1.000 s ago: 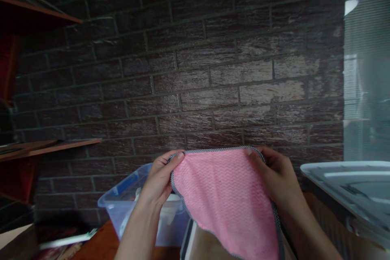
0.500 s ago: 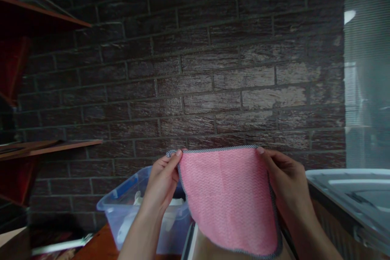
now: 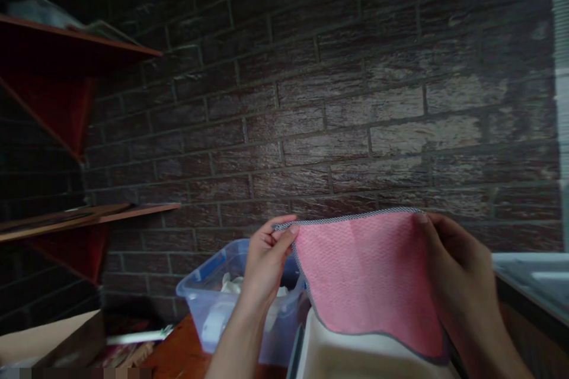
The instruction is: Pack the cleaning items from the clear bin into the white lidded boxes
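Observation:
A pink textured cleaning cloth (image 3: 364, 272) with a black-and-white checked edging hangs stretched between my two hands. My left hand (image 3: 269, 257) pinches its upper left corner between thumb and fingers. At the upper right corner, my right hand (image 3: 462, 272) is closed on the cloth, its fingers partly behind the fabric. The cloth's lower edge hangs over a pale open bin (image 3: 324, 349), whose far side it hides. Just behind my left forearm stands a translucent blue plastic box (image 3: 195, 293) with white items inside.
A lidded container (image 3: 533, 275) stands at the right edge. Red wooden shelves (image 3: 124, 213) jut out on the left, above a cardboard box (image 3: 66, 337). A dark brick wall (image 3: 302, 130) rises behind everything. The boxes stand near a reddish-brown wooden surface (image 3: 178, 346).
My hands have spread the cloth wider, and its lower edge has lifted, showing more of the pale bin. The view has turned left, so the scene sits further right.

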Motion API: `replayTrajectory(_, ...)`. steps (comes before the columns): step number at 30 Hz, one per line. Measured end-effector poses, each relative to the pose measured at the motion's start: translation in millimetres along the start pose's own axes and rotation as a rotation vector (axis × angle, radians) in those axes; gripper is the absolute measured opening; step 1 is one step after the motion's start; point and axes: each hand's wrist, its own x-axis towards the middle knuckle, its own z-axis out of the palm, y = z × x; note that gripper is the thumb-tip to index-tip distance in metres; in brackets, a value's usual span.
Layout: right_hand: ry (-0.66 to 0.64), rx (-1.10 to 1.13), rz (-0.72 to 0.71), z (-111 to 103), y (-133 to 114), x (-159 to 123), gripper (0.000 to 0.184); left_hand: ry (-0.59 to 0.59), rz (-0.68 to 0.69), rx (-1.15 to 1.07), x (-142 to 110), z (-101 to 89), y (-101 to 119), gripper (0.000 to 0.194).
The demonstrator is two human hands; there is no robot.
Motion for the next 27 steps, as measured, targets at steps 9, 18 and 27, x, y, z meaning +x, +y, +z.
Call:
replayTrajectory(9, -0.045, 0.027, -0.054, 8, -2, -4, 0.029, 0.075, 0.11, -0.103, 5, 4.8, -2, 0.016)
replayTrajectory(18, -0.027, -0.063, -0.02, 6, -2, -6, 0.031, 0.197, 0.15, -0.079, 4, 4.4, -7, 0.022)
replayTrajectory(27, -0.031, -0.142, -0.049, 9, -3, -11, 0.034, 0.192, 0.173, -0.006, 4, 6.4, -11, 0.034)
